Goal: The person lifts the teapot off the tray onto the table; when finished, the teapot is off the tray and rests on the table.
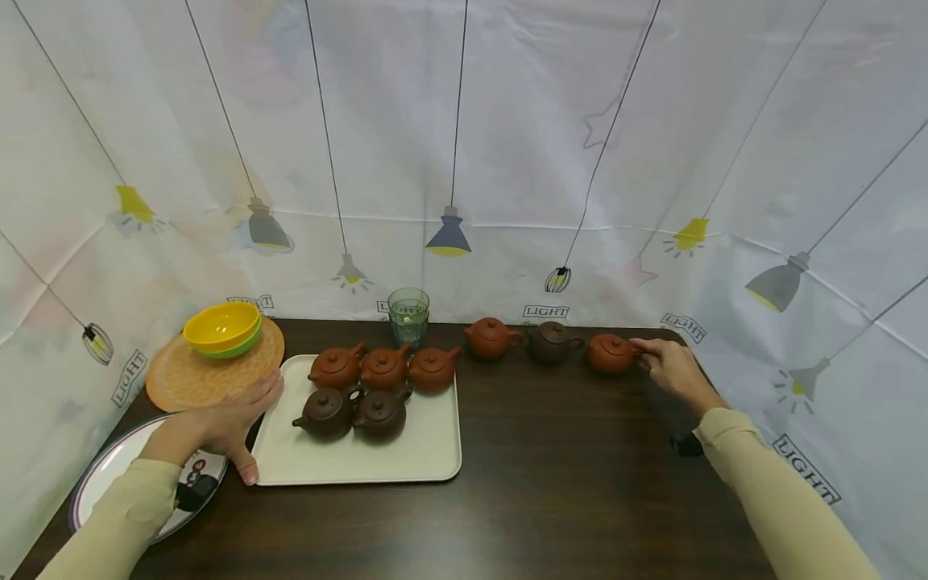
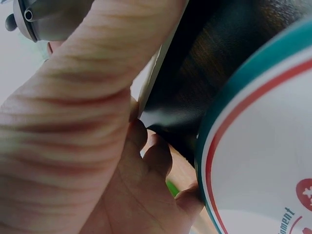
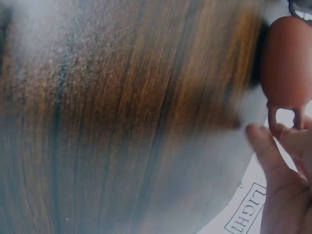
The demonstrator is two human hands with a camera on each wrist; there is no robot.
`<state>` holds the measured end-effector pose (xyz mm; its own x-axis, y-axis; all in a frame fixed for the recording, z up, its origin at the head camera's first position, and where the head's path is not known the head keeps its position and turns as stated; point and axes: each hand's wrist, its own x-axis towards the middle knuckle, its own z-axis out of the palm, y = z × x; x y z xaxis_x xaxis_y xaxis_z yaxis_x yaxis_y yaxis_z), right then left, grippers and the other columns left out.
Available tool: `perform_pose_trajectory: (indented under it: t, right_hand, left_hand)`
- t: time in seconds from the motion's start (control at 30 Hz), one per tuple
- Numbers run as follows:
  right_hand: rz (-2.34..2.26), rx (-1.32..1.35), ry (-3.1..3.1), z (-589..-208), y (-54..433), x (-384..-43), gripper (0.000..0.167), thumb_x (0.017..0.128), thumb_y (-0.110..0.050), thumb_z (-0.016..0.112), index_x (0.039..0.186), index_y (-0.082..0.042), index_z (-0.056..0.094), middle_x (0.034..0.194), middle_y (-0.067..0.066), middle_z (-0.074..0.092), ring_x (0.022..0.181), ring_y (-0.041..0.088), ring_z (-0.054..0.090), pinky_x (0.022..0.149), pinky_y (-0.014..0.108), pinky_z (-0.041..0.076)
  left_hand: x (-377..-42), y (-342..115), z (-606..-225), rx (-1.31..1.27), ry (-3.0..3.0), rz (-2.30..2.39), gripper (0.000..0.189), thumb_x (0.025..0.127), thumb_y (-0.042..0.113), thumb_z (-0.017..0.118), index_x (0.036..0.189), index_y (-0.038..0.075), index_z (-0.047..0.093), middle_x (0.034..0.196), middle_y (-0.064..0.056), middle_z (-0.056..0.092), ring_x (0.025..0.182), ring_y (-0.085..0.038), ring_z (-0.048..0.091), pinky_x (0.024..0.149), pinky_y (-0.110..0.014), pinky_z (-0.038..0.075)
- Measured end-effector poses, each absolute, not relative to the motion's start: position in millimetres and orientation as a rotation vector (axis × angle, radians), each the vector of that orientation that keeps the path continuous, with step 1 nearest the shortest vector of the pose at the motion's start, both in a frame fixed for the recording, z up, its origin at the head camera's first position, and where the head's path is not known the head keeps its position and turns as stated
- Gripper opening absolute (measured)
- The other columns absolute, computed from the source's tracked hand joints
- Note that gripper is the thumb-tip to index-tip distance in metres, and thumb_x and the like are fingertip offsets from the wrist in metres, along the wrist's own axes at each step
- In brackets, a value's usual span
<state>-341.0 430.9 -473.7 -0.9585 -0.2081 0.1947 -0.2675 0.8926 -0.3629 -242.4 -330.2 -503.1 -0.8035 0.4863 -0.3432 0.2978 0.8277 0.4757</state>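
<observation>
Far from splayed left hand [image 1: 225,423] touching tray [image 1: 355,466], right hand [image 1: 673,369] pinches red teapot's [image 1: 609,357] handle [image 3: 272,117].

Makeshift booth, home or studio unclear: lamp-printed cloth [image 1: 522,145] hung across upper frame and both sides; dark wood-grain table [image 1: 565,467] at lower centre.

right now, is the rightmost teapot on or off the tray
Off: in the head view, the rightmost teapot is well right of the tray, with table showing between them.

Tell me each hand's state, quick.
Left hand: open, touching the cream serving tray.
Right hand: closed, holding the rightmost reddish-brown teapot by its handle.
</observation>
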Motion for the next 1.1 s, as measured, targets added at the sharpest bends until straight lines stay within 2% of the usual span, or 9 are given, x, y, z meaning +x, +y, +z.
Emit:
perform_pose_trajectory:
  t: [0.2, 0.37, 0.5, 0.6, 0.67, 0.8, 0.9, 1.0, 1.1]
  right_hand:
    - [0.607, 0.380, -2.739, -463, 422, -340, 0.051, 0.095, 0.009, 0.053, 0.144, 0.004, 0.063, 0.139, 0.034, 0.065, 0.074, 0.032, 0.059, 0.066, 0.035, 0.042]
    - [0.753, 0.355, -2.670, -443, 400, -336, 0.045, 0.101, 0.002, 0.055, 0.144, -0.003, 0.067, 0.139, 0.025, 0.071, 0.109, 0.043, 0.073, 0.069, 0.020, 0.043]
    - [0.881, 0.427, -2.658, -431, 369, -334, 0.043, 0.104, 0.001, 0.053, 0.145, -0.003, 0.066, 0.136, 0.022, 0.074, 0.115, 0.043, 0.075, 0.070, 0.004, 0.041]
    - [0.957, 0.573, -2.663, -427, 339, -333, 0.038, 0.105, 0.001, 0.057, 0.142, 0.000, 0.068, 0.135, 0.023, 0.074, 0.115, 0.042, 0.076, 0.082, -0.003, 0.043]
    - [0.990, 0.687, -2.688, -424, 316, -331, 0.035, 0.106, -0.003, 0.061, 0.140, -0.002, 0.070, 0.135, 0.021, 0.074, 0.115, 0.039, 0.076, 0.087, -0.001, 0.047]
    - [1.033, 0.897, -2.735, -422, 272, -321, 0.033, 0.107, -0.012, 0.067, 0.140, -0.010, 0.072, 0.136, 0.012, 0.075, 0.117, 0.030, 0.076, 0.092, 0.021, 0.061]
    - [1.044, 1.028, -2.718, -425, 244, -310, 0.034, 0.106, -0.012, 0.068, 0.140, -0.011, 0.071, 0.135, 0.008, 0.076, 0.118, 0.026, 0.076, 0.095, 0.037, 0.065]
    - [1.078, 1.122, -2.702, -429, 218, -299, 0.034, 0.106, -0.011, 0.068, 0.139, -0.011, 0.072, 0.135, 0.007, 0.076, 0.118, 0.023, 0.076, 0.095, 0.038, 0.065]
    - [1.107, 1.206, -2.688, -433, 193, -293, 0.033, 0.105, -0.012, 0.070, 0.138, -0.010, 0.072, 0.136, 0.008, 0.075, 0.110, 0.018, 0.077, 0.087, 0.032, 0.065]
  left_hand:
    - [-236, -315, -482, 0.502, 2.522, 0.515, 0.164, 0.056, 0.068, 0.096, 0.170, -0.001, 0.000, 0.177, -0.030, -0.013, 0.163, -0.057, -0.006, 0.124, -0.081, 0.003]
    - [-231, -308, -473, 0.482, 2.522, 0.474, 0.163, 0.057, 0.065, 0.097, 0.169, -0.004, 0.002, 0.176, -0.033, -0.011, 0.162, -0.059, -0.003, 0.126, -0.079, 0.005]
    - [-231, -312, -476, 0.502, 2.506, 0.545, 0.164, 0.056, 0.068, 0.096, 0.170, -0.003, 0.000, 0.176, -0.032, -0.013, 0.162, -0.058, -0.007, 0.123, -0.082, 0.001]
    - [-232, -311, -475, 0.507, 2.505, 0.534, 0.164, 0.056, 0.067, 0.096, 0.169, -0.003, 0.000, 0.176, -0.032, -0.013, 0.162, -0.058, -0.007, 0.124, -0.081, 0.002]
    - [-233, -309, -474, 0.504, 2.517, 0.486, 0.164, 0.056, 0.066, 0.097, 0.169, -0.005, 0.001, 0.176, -0.033, -0.011, 0.162, -0.058, -0.005, 0.125, -0.080, 0.005]
    - [-235, -309, -478, 0.498, 2.523, 0.466, 0.164, 0.055, 0.065, 0.097, 0.169, -0.005, 0.002, 0.176, -0.033, -0.011, 0.163, -0.057, -0.005, 0.127, -0.078, 0.005]
    - [-239, -313, -486, 0.505, 2.531, 0.488, 0.167, 0.053, 0.070, 0.095, 0.169, -0.003, 0.001, 0.177, -0.031, -0.011, 0.164, -0.055, -0.006, 0.126, -0.079, 0.004]
    - [-241, -316, -490, 0.502, 2.534, 0.496, 0.167, 0.053, 0.071, 0.095, 0.170, -0.001, 0.000, 0.178, -0.029, -0.013, 0.164, -0.054, -0.007, 0.126, -0.079, 0.004]
    - [-240, -317, -488, 0.511, 2.539, 0.488, 0.166, 0.054, 0.071, 0.095, 0.170, -0.002, 0.000, 0.177, -0.031, -0.011, 0.163, -0.056, -0.004, 0.124, -0.081, 0.005]
